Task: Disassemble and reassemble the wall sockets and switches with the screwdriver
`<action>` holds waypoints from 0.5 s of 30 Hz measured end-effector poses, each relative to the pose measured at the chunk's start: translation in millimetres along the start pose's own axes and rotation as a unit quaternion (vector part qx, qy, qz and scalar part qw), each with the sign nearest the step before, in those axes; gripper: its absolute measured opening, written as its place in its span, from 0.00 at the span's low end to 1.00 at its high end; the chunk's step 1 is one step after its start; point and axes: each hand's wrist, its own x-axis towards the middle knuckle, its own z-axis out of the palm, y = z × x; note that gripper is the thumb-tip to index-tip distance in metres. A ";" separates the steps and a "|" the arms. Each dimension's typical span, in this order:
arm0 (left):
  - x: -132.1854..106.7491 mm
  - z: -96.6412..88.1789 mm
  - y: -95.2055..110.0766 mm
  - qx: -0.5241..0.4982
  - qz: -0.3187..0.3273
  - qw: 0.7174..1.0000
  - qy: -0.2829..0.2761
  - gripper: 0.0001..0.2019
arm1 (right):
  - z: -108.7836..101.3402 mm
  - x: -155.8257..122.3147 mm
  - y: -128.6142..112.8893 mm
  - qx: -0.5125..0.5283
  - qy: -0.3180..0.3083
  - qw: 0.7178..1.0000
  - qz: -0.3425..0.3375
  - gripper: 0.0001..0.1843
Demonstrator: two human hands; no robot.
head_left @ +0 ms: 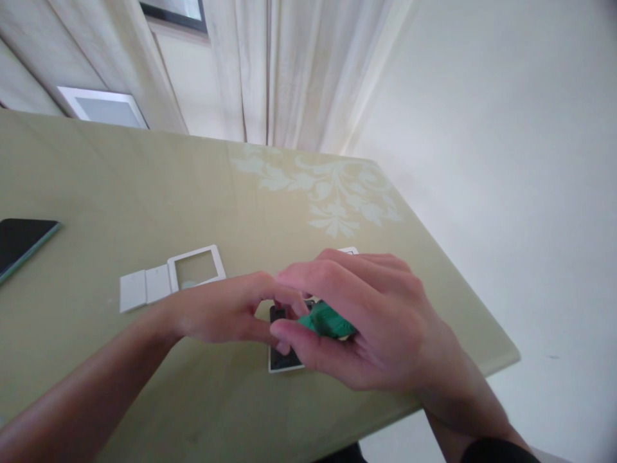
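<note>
Between my hands lies a dark-backed wall switch with a white rim, flat on the table near its front edge. My left hand reaches over it, with thumb and fingers bent and closed at its dark back. Exactly what the left fingertips pinch is partly hidden. My right hand is wrapped round a green ridged handle, like a screwdriver's; its tip is hidden by the fingers. The right thumb and forefinger come close to the left fingertips. Behind the right hand a white piece peeks out.
A white switch frame and two white cover plates lie left of the hands on the yellowish table. A dark phone rests at the far left. Curtains hang behind, and a white wall stands at the right.
</note>
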 end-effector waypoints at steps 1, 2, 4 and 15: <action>-1.1 -1.1 -1.4 -0.003 0.003 1.000 -0.005 0.05 | 0.3 0.2 0.1 -0.003 0.000 1.000 0.000 0.10; -1.8 -1.7 -3.9 -0.001 0.004 1.000 -0.004 0.06 | 0.7 0.5 0.1 -0.003 -0.001 1.000 0.000 0.11; -1.1 -1.1 -10.0 0.003 0.005 1.000 0.013 0.06 | 1.3 0.7 -0.3 0.006 -0.003 1.000 0.002 0.11; -0.9 -0.7 -4.8 0.023 0.004 1.000 0.008 0.05 | -0.6 0.5 0.7 0.002 0.002 1.000 0.003 0.11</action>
